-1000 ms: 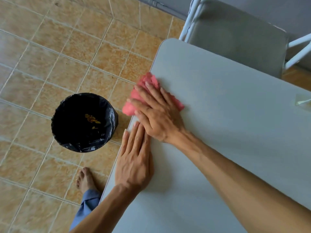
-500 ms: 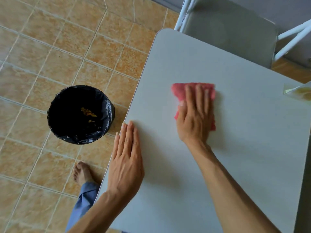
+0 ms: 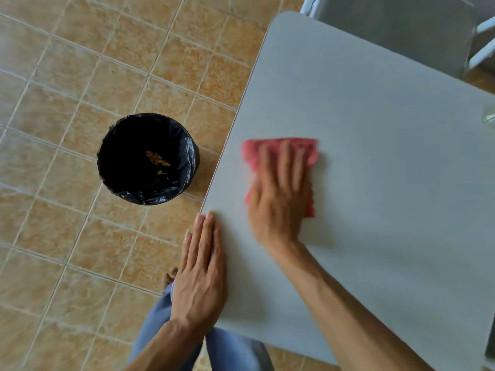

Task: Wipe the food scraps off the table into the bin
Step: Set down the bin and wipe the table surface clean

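A pink cloth (image 3: 267,151) lies flat on the grey table (image 3: 388,183). My right hand (image 3: 278,204) presses down on it with fingers spread, blurred by motion. My left hand (image 3: 201,274) rests flat, fingers together, along the table's left edge and holds nothing. On the tiled floor to the left of the table stands a round bin (image 3: 147,159) lined with a black bag, with a few yellow food scraps (image 3: 158,160) at its bottom. No scraps show on the visible table top.
A grey chair (image 3: 396,30) with a white frame stands at the table's far side. A clear object (image 3: 488,115) sits at the right edge of the view. My legs in blue trousers (image 3: 158,322) and a bare foot (image 3: 171,277) are below the table's near corner.
My right hand has slid the cloth from the table's left edge toward the middle, then back left a little. My left hand has stayed flat at the edge. The view has shifted.
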Demonstrator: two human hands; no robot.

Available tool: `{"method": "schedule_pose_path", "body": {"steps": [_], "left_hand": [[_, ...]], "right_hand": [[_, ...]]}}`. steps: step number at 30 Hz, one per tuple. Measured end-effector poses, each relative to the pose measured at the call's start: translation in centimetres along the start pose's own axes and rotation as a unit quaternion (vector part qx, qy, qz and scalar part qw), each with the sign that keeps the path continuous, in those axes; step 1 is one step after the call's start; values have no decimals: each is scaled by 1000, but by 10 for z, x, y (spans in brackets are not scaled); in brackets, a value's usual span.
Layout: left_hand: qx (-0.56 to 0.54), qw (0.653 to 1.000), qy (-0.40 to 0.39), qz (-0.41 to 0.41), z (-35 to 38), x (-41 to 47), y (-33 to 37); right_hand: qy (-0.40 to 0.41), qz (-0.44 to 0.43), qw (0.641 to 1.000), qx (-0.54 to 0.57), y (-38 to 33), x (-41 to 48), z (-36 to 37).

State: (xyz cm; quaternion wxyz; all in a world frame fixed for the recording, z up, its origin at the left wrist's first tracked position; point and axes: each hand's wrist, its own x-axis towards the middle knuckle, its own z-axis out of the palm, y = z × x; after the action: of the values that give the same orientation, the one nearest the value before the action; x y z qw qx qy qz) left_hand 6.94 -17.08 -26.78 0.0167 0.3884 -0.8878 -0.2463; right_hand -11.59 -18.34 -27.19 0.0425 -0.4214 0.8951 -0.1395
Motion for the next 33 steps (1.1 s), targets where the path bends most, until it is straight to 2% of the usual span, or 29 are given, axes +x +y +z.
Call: {"method": "schedule_pose_path", "body": {"steps": [2,3,4,5,6,8,9,10,11,12,13,14,15,16,17,19,20,21,23,24,25,26,27,28,29,30,31,33], "left_hand": [[-4,1000,4,1,0,0,0],[-8,1000,5,1,-2,1,1],[-12,1000,8,2,-5,2,2],[-13,1000,10,4,-8,3,4],[-11,1000,9,4,-11,2,4],[-4,1000,9,8,-14,-2,4],[0,1000,13,9,-14,-5,2],[3,1000,17,6,-13,-11,0],[5,1000,19,2,-12,-18,-4],[8,1000,21,1,-11,-26,-8],[13,1000,19,5,-12,-35,-12],[21,1000,8,12,-13,-44,-16],[30,999,-6,22,-16,-53,-21],[38,999,-19,33,-20,-61,-26],[41,998,-28,45,-23,-68,-32],[33,996,-41,69,-27,-77,-46],[22,996,-44,77,-29,-81,-53],[6,996,-43,78,-30,-83,-59],[-35,997,-35,64,-31,-87,-70],[-52,997,-26,51,-32,-88,-75],[-58,998,-15,34,-33,-89,-81],[-57,998,-2,16,-34,-91,-86],[-57,998,11,-2,-35,-92,-90],[-59,998,25,-21,-37,-93,-93],[-66,996,39,-42,-39,-92,-95],[-75,994,52,-61,-40,-91,-96],[-84,992,63,-76,-41,-89,-94],[-100,988,79,-90,-40,-83,-86]], "right_hand": [[-81,-195,978,6,-6,-24,-3],[-91,-240,966,1,6,-24,-6],[-73,-224,972,-7,23,-21,-7],[-32,-155,987,-20,38,-17,-7],[20,-47,998,-29,50,-15,-8],[109,159,980,-50,49,-22,-7],[119,197,972,-48,34,-29,-3],[100,174,979,-33,16,-39,-1],[51,94,994,-14,0,-53,1],[-5,-21,1000,1,-10,-67,0],[-49,-128,991,4,-11,-77,-2],[-68,-195,978,-4,-1,-80,-4],[-64,-206,976,-12,12,-80,-5],[-37,-161,986,-18,22,-79,-5],[2,-71,997,-20,27,-79,-6],[77,126,989,-33,13,-88,-2],[85,166,982,-29,-5,-93,2],[66,139,988,-13,-25,-101,5],[-42,-65,997,24,-53,-123,9],[-81,-171,982,25,-53,-132,8],[-94,-234,968,20,-43,-133,7],[-92,-239,966,19,-31,-132,7],[-64,-186,980,18,-24,-133,7],[-21,-86,996,16,-20,-136,6],[24,22,999,6,-24,-143,7],[50,92,994,-3,-34,-153,10],[44,93,995,-2,-50,-164,11],[-49,-73,996,29,-70,-188,9]]}}
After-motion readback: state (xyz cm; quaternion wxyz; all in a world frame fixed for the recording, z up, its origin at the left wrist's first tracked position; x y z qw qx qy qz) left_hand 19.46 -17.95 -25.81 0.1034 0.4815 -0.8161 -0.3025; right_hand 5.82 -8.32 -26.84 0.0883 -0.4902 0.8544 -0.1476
